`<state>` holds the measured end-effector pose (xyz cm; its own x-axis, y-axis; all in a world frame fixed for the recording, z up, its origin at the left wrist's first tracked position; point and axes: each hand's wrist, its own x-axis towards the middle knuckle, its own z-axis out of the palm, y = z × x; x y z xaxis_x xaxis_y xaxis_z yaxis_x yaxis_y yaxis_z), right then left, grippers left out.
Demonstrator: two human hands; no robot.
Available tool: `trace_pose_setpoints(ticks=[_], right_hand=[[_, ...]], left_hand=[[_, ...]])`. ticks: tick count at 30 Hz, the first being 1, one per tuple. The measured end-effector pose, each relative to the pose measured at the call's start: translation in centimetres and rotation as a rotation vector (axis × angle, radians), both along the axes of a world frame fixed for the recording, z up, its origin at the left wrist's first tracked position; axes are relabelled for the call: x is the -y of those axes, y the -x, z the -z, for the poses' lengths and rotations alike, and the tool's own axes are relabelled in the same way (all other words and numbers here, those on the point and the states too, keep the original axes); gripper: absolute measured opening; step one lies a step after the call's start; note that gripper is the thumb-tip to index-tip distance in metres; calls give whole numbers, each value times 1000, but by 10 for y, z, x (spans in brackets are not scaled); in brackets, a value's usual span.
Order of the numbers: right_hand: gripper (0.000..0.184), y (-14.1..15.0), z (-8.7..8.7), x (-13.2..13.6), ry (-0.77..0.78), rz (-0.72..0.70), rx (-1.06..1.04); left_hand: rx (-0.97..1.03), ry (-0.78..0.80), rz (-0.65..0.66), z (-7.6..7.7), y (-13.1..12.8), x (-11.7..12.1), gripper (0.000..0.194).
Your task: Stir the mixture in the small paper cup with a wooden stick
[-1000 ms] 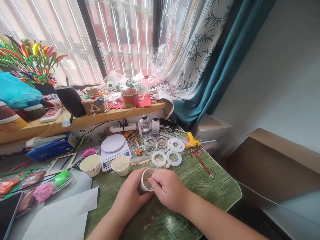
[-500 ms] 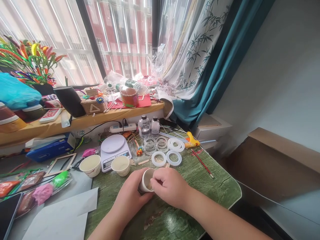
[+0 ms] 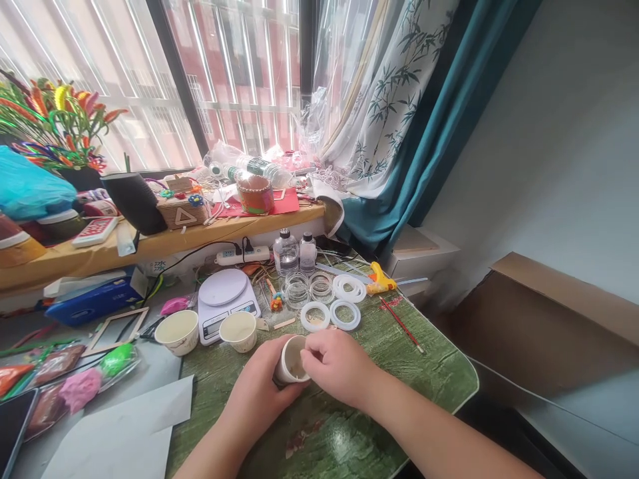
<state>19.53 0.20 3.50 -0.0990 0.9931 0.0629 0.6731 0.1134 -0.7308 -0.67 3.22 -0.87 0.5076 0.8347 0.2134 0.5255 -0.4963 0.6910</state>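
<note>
My left hand (image 3: 257, 379) grips a small white paper cup (image 3: 292, 360) from below and tilts its mouth towards me, with a little pale liquid showing inside. My right hand (image 3: 339, 367) curls at the cup's rim, and its fingertips hide part of the opening. Just beyond the hands stand two more paper cups, one (image 3: 238, 331) next to a white kitchen scale (image 3: 227, 305) and one (image 3: 177, 331) left of it. White silicone ring moulds (image 3: 315, 317) and clear rings (image 3: 296, 291) lie further ahead on the green mat (image 3: 324, 426).
A yellow glue gun (image 3: 380, 279) and a red paintbrush (image 3: 401, 326) lie right of the rings. Two glass bottles (image 3: 286, 253) and a power strip (image 3: 242, 256) stand behind them. Craft clutter fills the wooden sill (image 3: 150, 249). A cardboard box (image 3: 549, 319) stands at right.
My right hand's fingers have curled in closer around the cup's rim. The whole view has shifted slightly, with the table items sitting a little further left and higher in the picture.
</note>
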Motion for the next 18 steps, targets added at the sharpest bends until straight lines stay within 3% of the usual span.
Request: trace_pose_setpoints(ticks=[3,7,11,15,18], right_hand=[[34,-1,-1,1,-18,87,35],[35,-1,-2,1,17,-19,-3],[33,0,-6,0,-73,43,72],[34,0,-10,-2,-35,-108,42],[34,0,-11,-2,-56,18,65]], left_hand=[[-10,1,11,0,0,1,63],[-1,-5,4,-1,0,1,62],[15,-4,14,-2,-1,1,62],[15,16,7,-3,-1,1,61],[8,31,9,-4,-1,2,62]])
